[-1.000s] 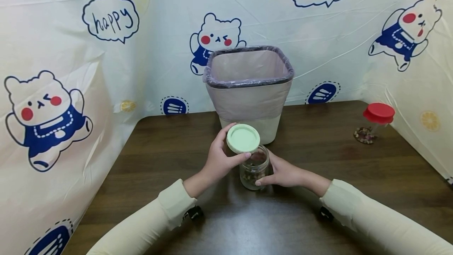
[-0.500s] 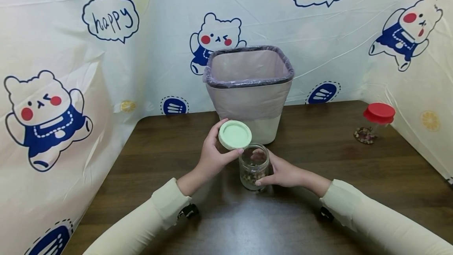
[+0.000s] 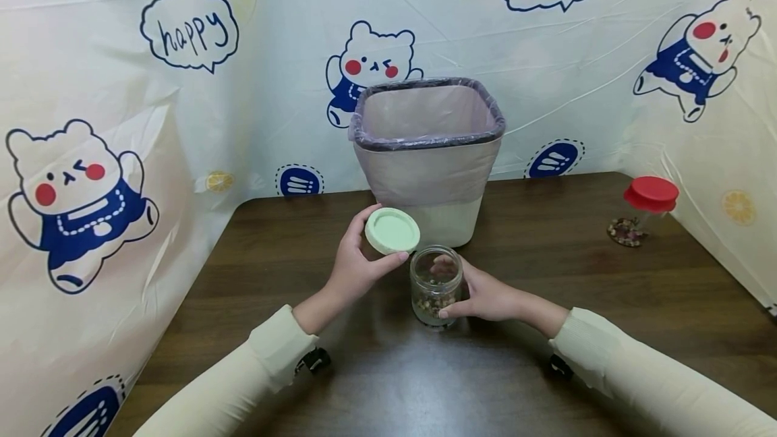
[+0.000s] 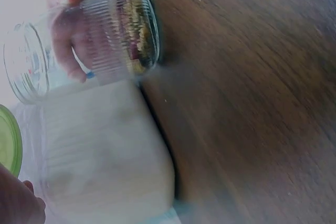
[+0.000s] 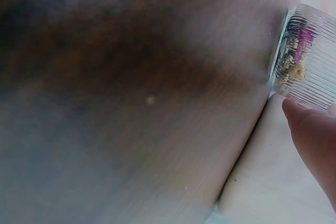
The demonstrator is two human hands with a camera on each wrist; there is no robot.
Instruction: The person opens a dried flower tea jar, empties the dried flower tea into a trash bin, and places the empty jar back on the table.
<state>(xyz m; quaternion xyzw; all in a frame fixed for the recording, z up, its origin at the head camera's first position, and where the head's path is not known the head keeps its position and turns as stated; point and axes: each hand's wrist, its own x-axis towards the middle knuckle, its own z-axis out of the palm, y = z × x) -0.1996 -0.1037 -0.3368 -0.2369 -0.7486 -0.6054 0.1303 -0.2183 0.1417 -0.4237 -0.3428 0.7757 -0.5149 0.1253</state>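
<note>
Head view: green lid (image 3: 392,229) apart from a glass jar (image 3: 432,286);
left hand (image 3: 357,263) pinches the lid by its edge; right hand (image 3: 489,294) grips the jar, upright on the table (image 3: 522,376) between the hands; a bin (image 3: 425,177) stands beyond both.

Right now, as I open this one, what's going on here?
A person is at a table with an open glass jar standing upright on it. Their right hand grips the jar, while the left hand holds a pale green lid apart from its mouth. Dried bits lie in the bottom. Behind stands a lined bin; a red-lidded jar is off to the right.
</note>
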